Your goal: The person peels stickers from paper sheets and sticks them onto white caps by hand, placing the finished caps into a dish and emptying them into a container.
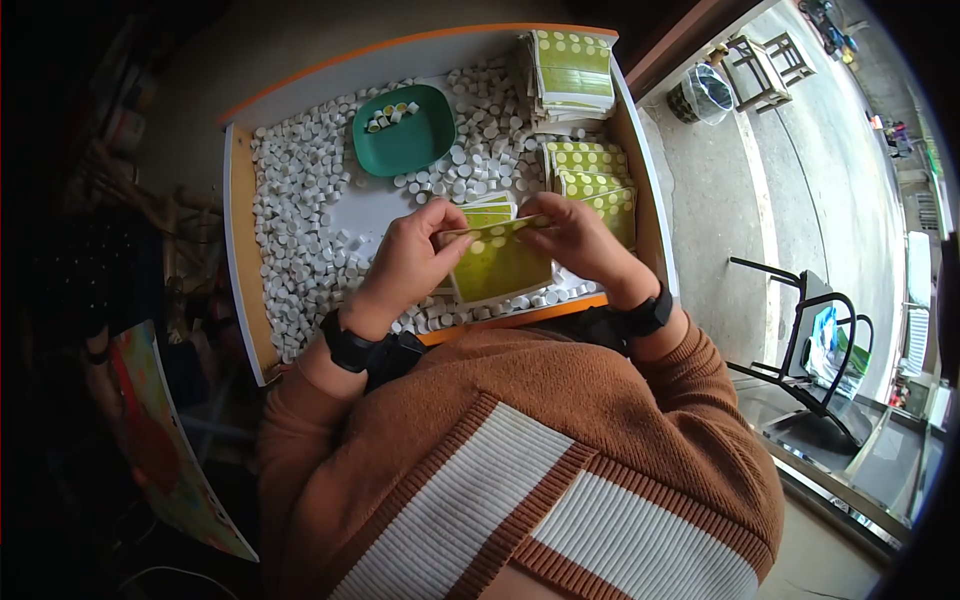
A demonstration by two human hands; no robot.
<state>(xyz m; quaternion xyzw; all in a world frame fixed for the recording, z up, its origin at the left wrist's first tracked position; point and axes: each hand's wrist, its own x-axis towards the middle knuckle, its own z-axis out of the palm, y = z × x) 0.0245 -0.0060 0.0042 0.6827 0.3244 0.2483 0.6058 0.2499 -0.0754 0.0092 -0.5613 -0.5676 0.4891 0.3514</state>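
Observation:
A green, flat packet with pale dots along its top point(503, 272) hangs tilted over the box's near edge. My left hand point(408, 258) is closed on its upper left edge, thumb and fingers pinching. At the upper right corner, my right hand point(582, 245) pinches the same packet. Just behind it lie more green-and-white packets point(488, 211), partly hidden by my hands. To the right is a loose pile of dotted green packets point(588, 160), close to my right hand. Small white round cap-like pieces point(300, 215) cover much of the box floor.
The shallow box has an orange-edged wall point(420, 44). Inside, a green tray point(415, 150) holds several small pieces, and a tall packet stack point(573, 80) fills the far right corner. Outside stand a black chair point(815, 335), a lined bin point(703, 95) and a wooden stool point(757, 75). A person's dotted sleeve point(90, 255) shows at left.

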